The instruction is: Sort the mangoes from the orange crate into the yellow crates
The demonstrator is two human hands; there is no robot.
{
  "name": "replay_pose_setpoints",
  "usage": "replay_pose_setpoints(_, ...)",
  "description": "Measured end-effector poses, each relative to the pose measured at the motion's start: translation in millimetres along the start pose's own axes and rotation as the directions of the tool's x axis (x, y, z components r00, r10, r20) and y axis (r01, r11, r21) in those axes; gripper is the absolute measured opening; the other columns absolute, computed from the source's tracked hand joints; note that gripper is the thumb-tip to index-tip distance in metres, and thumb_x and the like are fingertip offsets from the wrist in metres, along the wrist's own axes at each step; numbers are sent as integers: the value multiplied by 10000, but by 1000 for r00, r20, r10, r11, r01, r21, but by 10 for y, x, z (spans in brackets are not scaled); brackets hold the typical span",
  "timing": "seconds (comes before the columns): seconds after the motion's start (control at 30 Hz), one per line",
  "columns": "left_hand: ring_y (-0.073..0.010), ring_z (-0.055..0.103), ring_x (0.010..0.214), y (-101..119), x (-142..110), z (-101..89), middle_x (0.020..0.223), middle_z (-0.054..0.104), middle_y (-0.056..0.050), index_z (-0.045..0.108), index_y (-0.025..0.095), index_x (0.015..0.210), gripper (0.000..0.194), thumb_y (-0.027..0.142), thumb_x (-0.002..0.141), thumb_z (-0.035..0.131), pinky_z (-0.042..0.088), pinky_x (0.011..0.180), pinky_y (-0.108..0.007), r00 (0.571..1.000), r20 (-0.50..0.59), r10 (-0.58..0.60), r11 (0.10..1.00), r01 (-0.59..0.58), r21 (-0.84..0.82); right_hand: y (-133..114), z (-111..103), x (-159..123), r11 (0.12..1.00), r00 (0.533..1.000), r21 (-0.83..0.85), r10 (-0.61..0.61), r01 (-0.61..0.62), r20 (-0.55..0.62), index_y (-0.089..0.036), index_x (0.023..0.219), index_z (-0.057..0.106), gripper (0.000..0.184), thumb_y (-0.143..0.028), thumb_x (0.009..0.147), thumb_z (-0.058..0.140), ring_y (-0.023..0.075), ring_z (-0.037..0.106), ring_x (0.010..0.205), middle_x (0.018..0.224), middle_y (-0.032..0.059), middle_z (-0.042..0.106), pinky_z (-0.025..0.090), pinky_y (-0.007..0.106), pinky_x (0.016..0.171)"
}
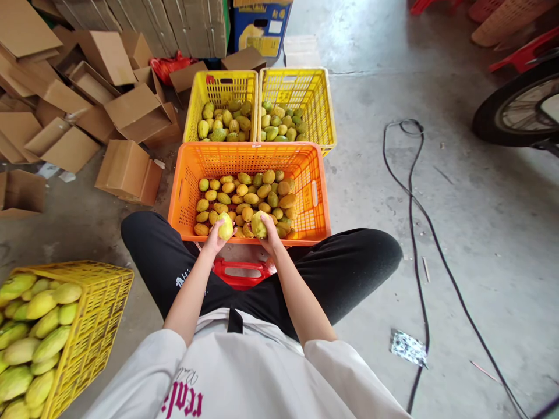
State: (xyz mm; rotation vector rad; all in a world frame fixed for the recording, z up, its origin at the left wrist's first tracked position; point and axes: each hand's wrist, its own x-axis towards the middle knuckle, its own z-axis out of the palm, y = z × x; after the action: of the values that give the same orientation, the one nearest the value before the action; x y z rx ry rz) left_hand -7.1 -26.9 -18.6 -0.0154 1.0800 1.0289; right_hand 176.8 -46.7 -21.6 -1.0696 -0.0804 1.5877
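My left hand (215, 237) is closed around a smooth yellow-green fruit (226, 226) that looks like a small papaya. In my right hand (269, 234) is a second papaya (258, 224), greener and more knobbly, gripped with the thumb on top. Both hands are side by side over the near edge of an orange plastic crate (314, 224), between my knees. Many smaller yellow, orange and green fruits (250, 198) lie inside that crate, spread over its floor. The held fruits partly hide those beneath them.
Two yellow crates (298, 75) with greenish fruit stand behind the orange one. Another yellow crate (98, 314), heaped with larger fruit, is at lower left. Open cardboard boxes (126, 169) litter the upper left. A black cable (413, 198) crosses the floor at right, near a wheel (493, 116).
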Motion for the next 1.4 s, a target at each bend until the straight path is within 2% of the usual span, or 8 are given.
replay_pose_setpoints(0.13,-186,715,854,33,10,11,878,720,-34,679,220,1088,206,324,916,632,596,871,-336,997,-68,-31,999,32,4,-25,23,-25,998,999,27,52,-51,-17,-265,960,609,377,-398,693,839,212,744,831,877,-6,742,643,346,708)
replay_pose_setpoints(0.33,-236,737,950,68,1,16,970,764,-97,656,178,1257,402,438,961,575,591,897,-373,997,10,-82,996,82,24,-36,36,3,992,993,33,121,-121,0,-231,915,676,243,-453,821,705,232,751,818,879,50,773,655,376,757)
replay_pose_setpoints(0.57,-266,740,1029,61,5,22,998,780,-115,655,180,1310,426,410,970,543,587,910,-400,995,41,-94,996,94,-7,21,-34,83,990,990,1,141,-141,16,-223,928,711,391,-592,810,657,277,757,846,876,89,788,652,417,780)
replay_pose_setpoints(0.8,-229,747,909,75,-49,63,914,767,-97,703,162,1176,371,420,990,512,604,812,-331,996,21,-82,997,82,-14,30,-126,149,984,984,-40,175,-174,18,-211,934,722,537,-708,823,554,286,740,769,786,112,776,623,390,633)
replay_pose_setpoints(0.97,-204,726,832,45,-74,34,885,748,-76,699,171,1092,290,388,906,655,578,713,-285,999,14,-38,999,38,12,13,-61,116,989,989,-3,150,-150,6,-215,936,718,471,-650,853,555,268,750,831,850,107,793,614,345,624)
replay_pose_setpoints(1.13,-204,707,876,29,-84,56,901,732,-67,693,167,1054,222,276,862,666,570,785,-306,1000,2,-25,1000,25,0,-52,18,7,993,994,44,107,-107,3,-226,997,723,385,-557,837,607,289,752,973,997,81,807,642,384,708)
replay_pose_setpoints(1.3,-188,675,834,56,-95,85,845,691,-43,687,157,1101,277,337,912,592,561,859,-339,997,-76,-18,1000,16,-19,-72,-53,9,986,986,55,157,-159,51,-220,975,707,448,-641,830,654,259,754,828,902,71,797,637,359,673)
replay_pose_setpoints(1.4,-195,673,791,78,-98,89,842,704,-66,691,129,1143,358,393,944,554,564,841,-345,998,-49,-48,999,47,-11,-55,-64,20,984,984,41,171,-173,47,-227,952,693,364,-574,843,700,233,749,788,857,50,786,636,334,661)
